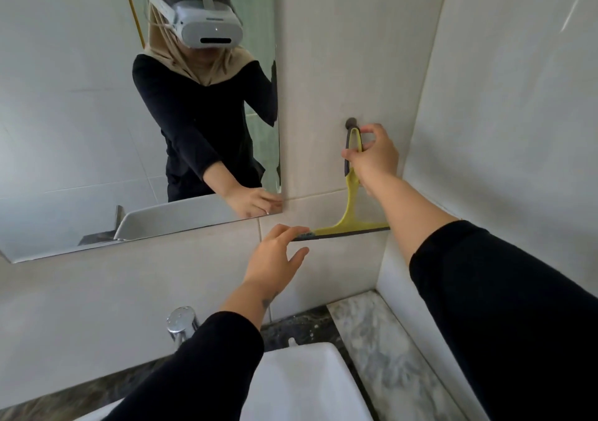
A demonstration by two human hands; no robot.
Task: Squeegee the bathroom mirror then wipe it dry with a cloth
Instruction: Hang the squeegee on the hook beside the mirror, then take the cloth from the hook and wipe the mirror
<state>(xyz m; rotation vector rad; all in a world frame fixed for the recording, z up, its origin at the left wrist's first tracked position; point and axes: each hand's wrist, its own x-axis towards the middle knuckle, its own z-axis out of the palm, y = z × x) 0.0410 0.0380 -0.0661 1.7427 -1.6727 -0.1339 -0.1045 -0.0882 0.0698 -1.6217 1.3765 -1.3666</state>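
Observation:
A yellow squeegee [351,200] with a dark rubber blade hangs by its handle loop from a dark wall hook [351,123] on the tiled wall, right of the mirror [81,129]. My right hand [375,157] is closed around the handle just below the hook. My left hand [275,255] has its fingers apart, and the fingertips touch the blade's left end. The mirror reflects a person in black sleeves wearing a headset. No cloth shows.
Below stands a white basin [301,385] with a chrome tap [181,322] on a dark marble counter [382,339]. A side wall [501,97] closes in at the right, forming a corner near the squeegee.

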